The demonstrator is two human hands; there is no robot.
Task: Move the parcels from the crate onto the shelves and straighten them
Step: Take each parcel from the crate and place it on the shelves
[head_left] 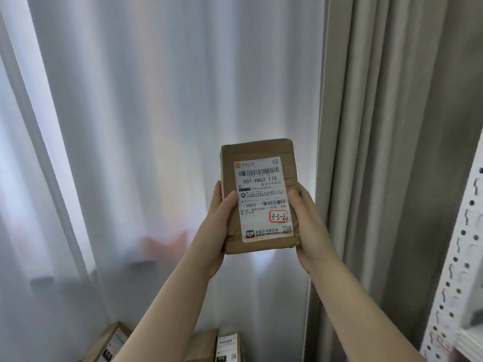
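Head view: left hand [218, 226] and right hand [307, 220] each grip a side of an upright brown parcel [258, 194], label facing camera, before sheer curtains [156, 126].

I am holding the parcel [258, 194] upright before me, my left hand [217, 226] gripping its left edge and my right hand [309, 226] gripping its right edge. The thin curtain [156, 126] is hanging behind it, with the thick curtain [379, 126] to the right. The shelf upright [454, 257] is standing at far right. Below, the left lower parcel [115, 340] and the right lower parcel [209, 346] are lying either side of my left forearm.
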